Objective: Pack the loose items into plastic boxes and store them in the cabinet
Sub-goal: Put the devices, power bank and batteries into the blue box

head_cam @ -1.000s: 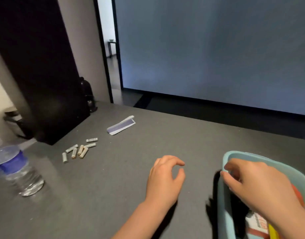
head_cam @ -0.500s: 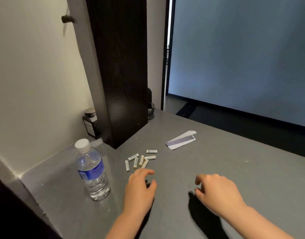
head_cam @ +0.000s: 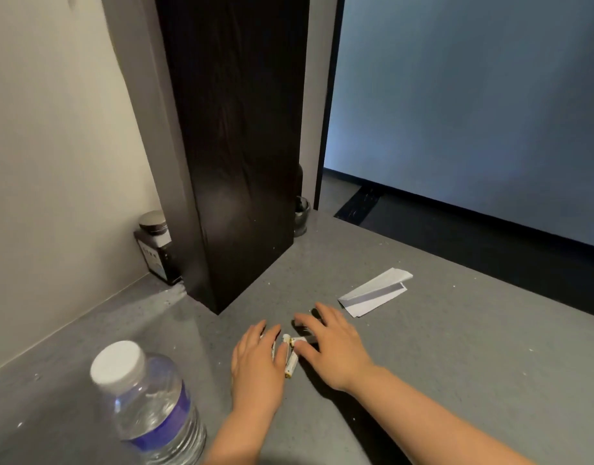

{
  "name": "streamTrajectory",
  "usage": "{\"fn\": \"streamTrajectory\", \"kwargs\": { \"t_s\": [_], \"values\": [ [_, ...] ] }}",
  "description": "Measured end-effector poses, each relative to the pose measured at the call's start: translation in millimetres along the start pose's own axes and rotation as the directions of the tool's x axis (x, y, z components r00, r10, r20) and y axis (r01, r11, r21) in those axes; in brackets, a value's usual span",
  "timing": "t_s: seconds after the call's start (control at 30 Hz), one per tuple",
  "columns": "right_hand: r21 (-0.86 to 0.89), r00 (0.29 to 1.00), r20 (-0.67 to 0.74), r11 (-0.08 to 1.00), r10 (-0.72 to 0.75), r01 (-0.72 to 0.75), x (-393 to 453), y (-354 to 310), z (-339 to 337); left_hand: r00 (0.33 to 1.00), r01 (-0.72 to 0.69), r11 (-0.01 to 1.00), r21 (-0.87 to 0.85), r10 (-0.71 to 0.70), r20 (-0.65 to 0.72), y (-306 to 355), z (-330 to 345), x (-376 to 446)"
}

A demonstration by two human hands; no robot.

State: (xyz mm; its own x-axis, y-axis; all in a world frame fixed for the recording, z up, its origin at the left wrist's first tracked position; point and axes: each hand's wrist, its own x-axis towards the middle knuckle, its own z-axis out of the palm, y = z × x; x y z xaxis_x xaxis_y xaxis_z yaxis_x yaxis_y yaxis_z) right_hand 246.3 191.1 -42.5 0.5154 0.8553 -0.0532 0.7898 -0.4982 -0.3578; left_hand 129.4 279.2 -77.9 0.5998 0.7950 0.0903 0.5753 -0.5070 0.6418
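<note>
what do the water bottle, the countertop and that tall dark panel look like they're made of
Water bottle: clear thin plastic, glossy, with a white ribbed cap and a blue label.
Countertop: looks like grey stone or composite, matte, with fine pale specks.
Tall dark panel: dark wood or wood-look laminate; faint grain and a soft sheen show.

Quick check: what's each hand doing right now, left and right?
Left hand: open, fingers flat on the batteries.
Right hand: open, fingers spread over the batteries, gripping nothing.
</note>
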Motion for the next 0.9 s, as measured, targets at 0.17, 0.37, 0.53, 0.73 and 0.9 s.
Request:
{"fn": "streamTrajectory", "kwargs": {
  "t_s": [0.17, 0.37, 0.53, 0.73, 0.9],
  "values": [
    [0.045, 0.997, 0.032, 0.997, -0.067, 0.066, 12, -11, 28, 0.997, -0.064, 0.994, -0.088, 0.060, -0.052, -16, 9, 4],
    [0.121, 0.982, -0.150, 0.984, -0.114, 0.133, -6, -12, 41, 0.990, -0.113, 0.977, -0.182, 0.096, -0.102, -11, 8, -9],
    [0.204, 0.979, -0.175, 0.969, -0.102, 0.137, -47, -6, 46, 0.996, -0.090, 0.960, -0.263, 0.084, -0.033, 2, 12, -47],
    [0.186, 0.974, -0.222, 0.980, -0.035, 0.077, -136, 31, 47, 0.971, -0.173, 0.927, -0.333, 0.218, 0.101, 39, 32, -114],
    [0.186, 0.956, -0.269, 0.980, 0.119, -0.070, -221, 63, 45, 0.904, -0.253, 0.893, -0.372, 0.355, 0.237, 78, 54, -169]
  ]
}}
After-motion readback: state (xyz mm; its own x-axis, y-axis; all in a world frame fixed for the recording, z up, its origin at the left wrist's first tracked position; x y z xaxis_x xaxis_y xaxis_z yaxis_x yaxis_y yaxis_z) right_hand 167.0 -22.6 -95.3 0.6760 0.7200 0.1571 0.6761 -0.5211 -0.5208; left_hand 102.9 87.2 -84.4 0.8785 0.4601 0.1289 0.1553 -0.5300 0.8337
